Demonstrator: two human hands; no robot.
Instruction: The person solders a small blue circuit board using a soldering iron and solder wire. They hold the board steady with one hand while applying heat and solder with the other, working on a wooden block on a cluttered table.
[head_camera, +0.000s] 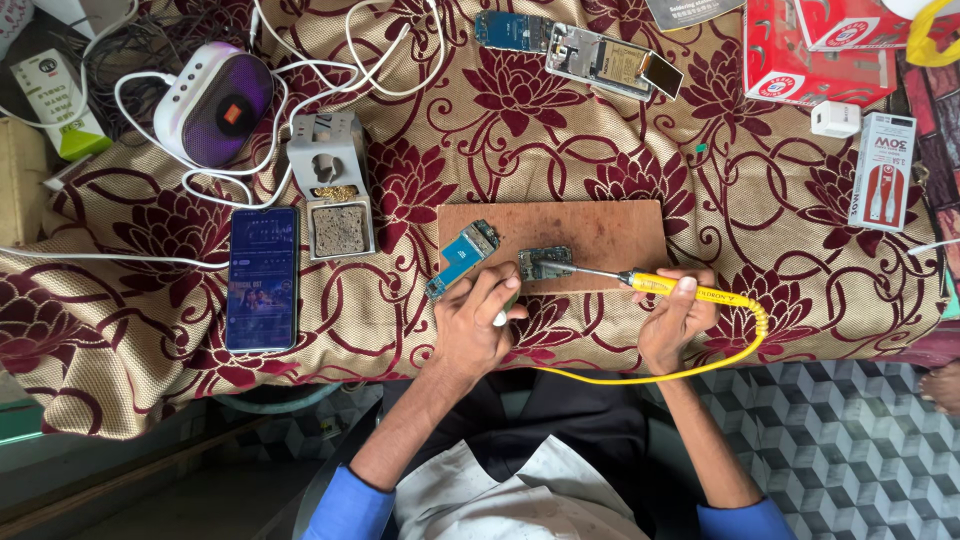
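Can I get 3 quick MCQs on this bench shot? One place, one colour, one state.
1. Where does the small circuit board lie?
A. on the wooden board
B. on the smartphone
C. on the floor

2. What colour is the handle of the soldering iron?
A. red
B. yellow
C. black

3. What state is the smartphone screen in?
A. dark
B. cracked and off
C. lit

Answers:
1 A: it rests on the wooden board, by the iron's tip.
2 B: the handle held in the right hand is yellow, like its cord.
3 C: the screen shows a bright picture.

The left hand rests near the small circuit board.
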